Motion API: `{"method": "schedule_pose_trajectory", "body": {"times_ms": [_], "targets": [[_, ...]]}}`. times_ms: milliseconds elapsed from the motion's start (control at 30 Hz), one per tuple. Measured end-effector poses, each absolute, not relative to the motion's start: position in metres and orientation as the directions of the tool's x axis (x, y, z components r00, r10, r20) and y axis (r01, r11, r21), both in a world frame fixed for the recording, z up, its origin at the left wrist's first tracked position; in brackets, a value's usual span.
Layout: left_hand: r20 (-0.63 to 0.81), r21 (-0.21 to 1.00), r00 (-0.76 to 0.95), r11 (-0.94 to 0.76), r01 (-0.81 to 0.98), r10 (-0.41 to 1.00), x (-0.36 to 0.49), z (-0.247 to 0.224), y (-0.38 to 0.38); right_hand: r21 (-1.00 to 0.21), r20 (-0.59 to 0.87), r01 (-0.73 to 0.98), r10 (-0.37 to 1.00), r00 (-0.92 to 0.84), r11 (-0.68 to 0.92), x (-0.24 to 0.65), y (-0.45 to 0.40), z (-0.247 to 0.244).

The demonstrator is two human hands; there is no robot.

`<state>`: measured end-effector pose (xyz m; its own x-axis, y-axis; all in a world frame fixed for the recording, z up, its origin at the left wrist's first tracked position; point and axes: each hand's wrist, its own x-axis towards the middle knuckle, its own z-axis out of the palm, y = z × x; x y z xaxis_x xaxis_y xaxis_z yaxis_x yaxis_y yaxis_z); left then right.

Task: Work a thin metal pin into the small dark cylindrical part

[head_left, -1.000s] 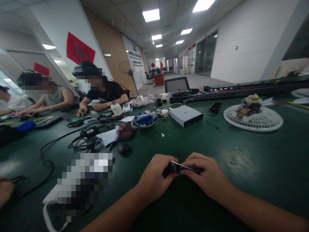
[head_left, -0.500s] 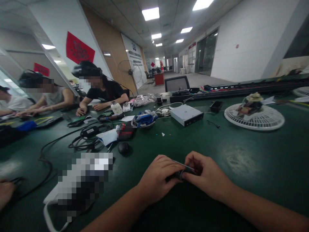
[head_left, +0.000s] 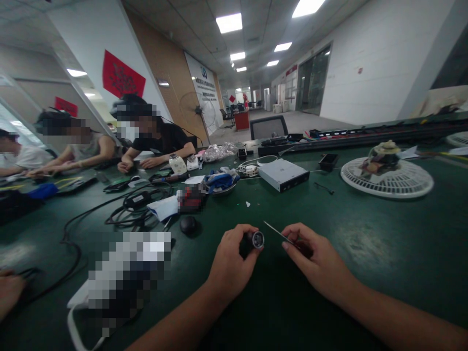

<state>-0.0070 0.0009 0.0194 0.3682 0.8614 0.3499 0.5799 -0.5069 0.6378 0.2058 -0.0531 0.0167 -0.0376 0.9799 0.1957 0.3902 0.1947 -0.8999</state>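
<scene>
The left hand (head_left: 232,263) curls around a small black cylinder (head_left: 257,240), and the right hand (head_left: 314,256) pinches a thin metal pick (head_left: 280,233), the two apart above the green bench mat (head_left: 369,287). (A pinch close to the tip would steady it.) The pick's butt end is hidden in the right hand, and the cylinder's round end is too small to make out.

This is an electronics workshop in an office-style building: a long green bench (head_left: 365,234) strewn with cables (head_left: 135,219), a disc drive (head_left: 283,174) and a fan guard (head_left: 386,178), people (head_left: 161,141) working along its left side, and a lit corridor (head_left: 292,117) beyond.
</scene>
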Motion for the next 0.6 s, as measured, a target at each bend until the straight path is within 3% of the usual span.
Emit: {"method": "schedule_pose_trajectory", "body": {"times_ms": [167,367,600], "targets": [[0.337,0.678,0.234,-0.408,0.611,0.912,-0.0083,0.0167,0.0053,-0.786,0.257,0.558,0.962,-0.095,0.265,0.2053,-0.0549,0.0159],[0.379,0.619,0.362,-0.525,0.585,0.851,-0.0099,0.0151,0.0057,-0.705,0.246,0.659,0.962,-0.121,0.263,0.2046,-0.0543,0.0148],[0.366,0.606,0.370,-0.520,0.602,0.854,-0.0083,0.0168,0.0046,-0.672,0.285,0.686,0.953,-0.106,0.278,0.2041,-0.0561,0.0146]]}}
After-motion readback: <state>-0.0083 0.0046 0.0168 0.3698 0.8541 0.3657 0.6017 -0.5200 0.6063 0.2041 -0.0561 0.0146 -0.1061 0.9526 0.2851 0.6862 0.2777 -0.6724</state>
